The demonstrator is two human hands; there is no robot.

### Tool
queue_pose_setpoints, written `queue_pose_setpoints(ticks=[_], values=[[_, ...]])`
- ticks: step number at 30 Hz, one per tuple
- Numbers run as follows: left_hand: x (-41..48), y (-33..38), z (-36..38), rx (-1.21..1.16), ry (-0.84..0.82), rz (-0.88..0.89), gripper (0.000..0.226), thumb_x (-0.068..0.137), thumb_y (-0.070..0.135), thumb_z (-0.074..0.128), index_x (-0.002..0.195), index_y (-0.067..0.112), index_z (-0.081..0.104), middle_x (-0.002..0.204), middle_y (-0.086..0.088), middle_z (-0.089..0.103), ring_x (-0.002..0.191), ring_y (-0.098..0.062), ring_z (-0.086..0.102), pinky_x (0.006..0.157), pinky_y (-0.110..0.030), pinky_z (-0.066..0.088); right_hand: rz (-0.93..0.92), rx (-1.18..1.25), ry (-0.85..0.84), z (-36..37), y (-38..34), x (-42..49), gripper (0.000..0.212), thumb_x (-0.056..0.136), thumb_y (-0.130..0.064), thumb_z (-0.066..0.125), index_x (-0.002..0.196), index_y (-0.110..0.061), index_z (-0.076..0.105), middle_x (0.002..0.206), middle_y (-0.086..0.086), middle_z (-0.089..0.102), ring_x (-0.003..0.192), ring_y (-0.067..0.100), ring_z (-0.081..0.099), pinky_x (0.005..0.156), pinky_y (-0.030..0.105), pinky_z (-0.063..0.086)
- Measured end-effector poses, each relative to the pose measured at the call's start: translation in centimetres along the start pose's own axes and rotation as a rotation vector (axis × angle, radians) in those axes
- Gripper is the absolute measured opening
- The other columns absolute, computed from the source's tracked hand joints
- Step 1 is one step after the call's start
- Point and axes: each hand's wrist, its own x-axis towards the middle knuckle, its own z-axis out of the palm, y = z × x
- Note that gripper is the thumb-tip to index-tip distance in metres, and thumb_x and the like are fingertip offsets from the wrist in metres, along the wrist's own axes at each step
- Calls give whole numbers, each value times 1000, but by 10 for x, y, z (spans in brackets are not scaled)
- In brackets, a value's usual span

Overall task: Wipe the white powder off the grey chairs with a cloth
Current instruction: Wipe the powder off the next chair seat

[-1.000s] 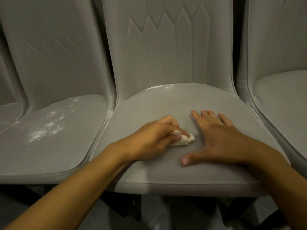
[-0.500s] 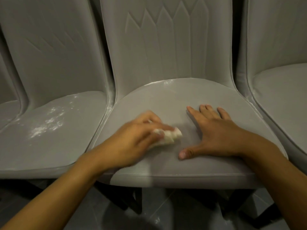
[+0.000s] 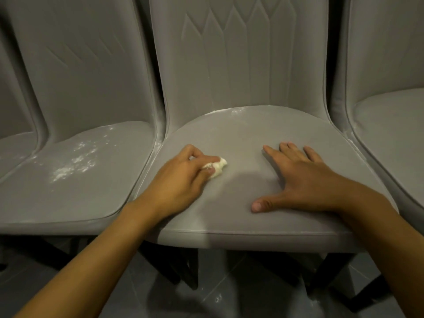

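Observation:
A row of grey padded chairs faces me. On the seat of the middle chair [image 3: 241,134], my left hand [image 3: 181,180] grips a small crumpled white cloth [image 3: 218,167] and presses it against the cushion, left of centre. My right hand [image 3: 298,180] lies flat on the same seat, fingers spread. A thin trace of white powder [image 3: 237,110] shows at the back edge of this seat. The left chair [image 3: 46,191] carries a scattered patch of white powder [image 3: 75,161] on its seat.
Another grey chair [image 3: 394,125] stands at the right, and a sliver of one more at the far left. Below the seats are dark chair legs [image 3: 183,267] and a grey tiled floor [image 3: 229,294] with specks of powder.
My left hand has dragged the cloth leftward across the middle seat, away from my right hand. The right hand has stayed flat in place.

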Motion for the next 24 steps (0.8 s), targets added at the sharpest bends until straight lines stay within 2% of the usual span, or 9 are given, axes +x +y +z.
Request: queue_pose_setpoints(ticks=[3,5,8,11,13,14,17,20,24], values=[[-9,18,2,-80,-98,185,39,103,50,46,139,42,58,118,17,52,103,-2,57,91,-19,46,-2,3,-6,-1,-2,-1,139,48,-105,35,156,-35,-14,167,4,-10,153,19,-11,124,45,-8],[-14,25,0,-4,-117,246,43,101,53,46,142,42,55,120,16,52,102,-4,56,85,-21,48,-4,4,-5,-1,-2,-1,139,47,-105,35,156,-36,-15,167,4,-10,153,19,-11,124,45,-8],[0,21,2,48,-95,162,45,97,56,42,140,46,54,121,15,51,101,-8,57,84,-30,51,-3,1,-17,-1,-1,0,142,41,-108,27,156,-36,-15,167,4,-12,153,19,-12,124,45,-8],[37,2,15,55,-31,37,38,100,46,49,137,43,59,117,3,55,103,-22,60,90,-39,51,-4,-2,-27,0,-1,0,141,41,-108,25,157,-35,-13,167,3,-12,153,19,-13,123,46,-9],[62,-6,23,62,-13,-42,34,101,42,53,134,42,63,112,-4,58,105,-28,61,92,-37,49,2,-5,-26,0,-1,0,143,41,-108,24,157,-33,-13,167,2,-13,153,18,-13,124,46,-9],[69,-3,26,44,-10,-28,33,101,39,55,132,40,64,112,-5,61,107,-28,61,92,-36,48,7,2,-20,-1,-1,0,145,40,-108,25,157,-32,-14,167,1,-13,153,18,-13,124,46,-9],[60,26,30,-121,-56,122,33,98,35,63,131,34,67,114,1,69,106,-18,64,95,-36,50,-1,35,0,-1,1,1,146,43,-107,34,156,-30,-18,167,0,-13,153,15,-13,124,44,-8],[28,42,20,-171,-170,244,37,99,36,63,137,36,63,116,10,64,104,-7,63,92,-33,52,-12,28,-10,1,3,2,148,40,-108,33,155,-32,-19,167,2,-14,153,16,-15,124,45,-9],[-8,26,-5,-295,-300,271,39,101,20,64,138,30,63,119,9,62,110,-13,64,93,-31,53,-16,23,-11,2,5,5,152,32,-110,30,155,-34,-19,167,2,-14,153,16,-16,124,46,-9]])
